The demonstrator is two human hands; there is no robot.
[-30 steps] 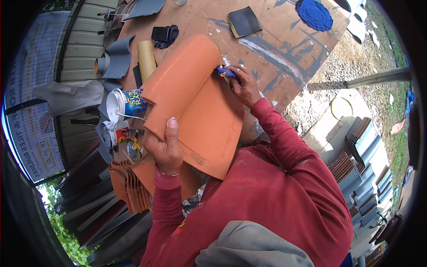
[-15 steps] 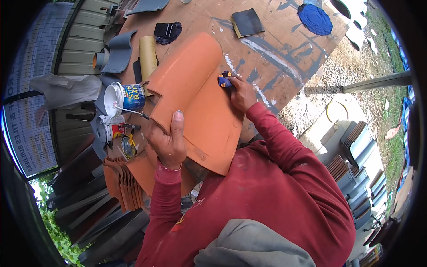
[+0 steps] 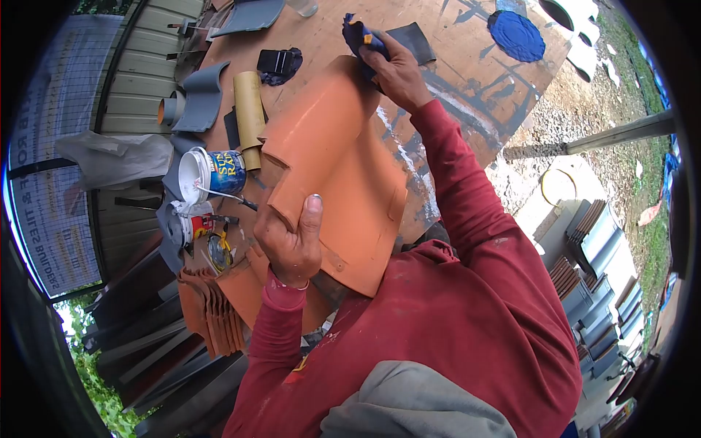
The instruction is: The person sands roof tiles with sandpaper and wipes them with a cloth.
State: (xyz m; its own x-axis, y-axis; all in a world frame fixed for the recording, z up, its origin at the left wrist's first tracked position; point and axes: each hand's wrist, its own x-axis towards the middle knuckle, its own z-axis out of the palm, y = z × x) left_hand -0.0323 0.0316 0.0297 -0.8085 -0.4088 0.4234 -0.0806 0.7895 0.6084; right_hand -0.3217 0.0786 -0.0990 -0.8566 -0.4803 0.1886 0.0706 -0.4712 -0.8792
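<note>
An orange curved roof tile (image 3: pixel 343 175) lies tilted in front of me, its near end close to my shirt. My left hand (image 3: pixel 290 244) grips the tile's left edge, thumb on top and fingers underneath. At the tile's far right end, my right hand (image 3: pixel 400 73) is closed around a dark blue cloth (image 3: pixel 355 35) with orange patches. Part of the cloth hangs over the tile's far edge; whether it presses on the tile there I cannot tell.
Left of the tile stand an open paint bucket (image 3: pixel 212 175), a smaller tub (image 3: pixel 191 221) and a yellow roll (image 3: pixel 248 109). Stacked orange tiles (image 3: pixel 212 310) sit at lower left. Sandpaper (image 3: pixel 413 44) and a blue lid-like disc (image 3: pixel 517 35) lie on the stained wooden table (image 3: pixel 467 95).
My right hand has moved away from my body, from the tile's right side to its far end, with the cloth in it. My left hand and the tile have shifted slightly right.
</note>
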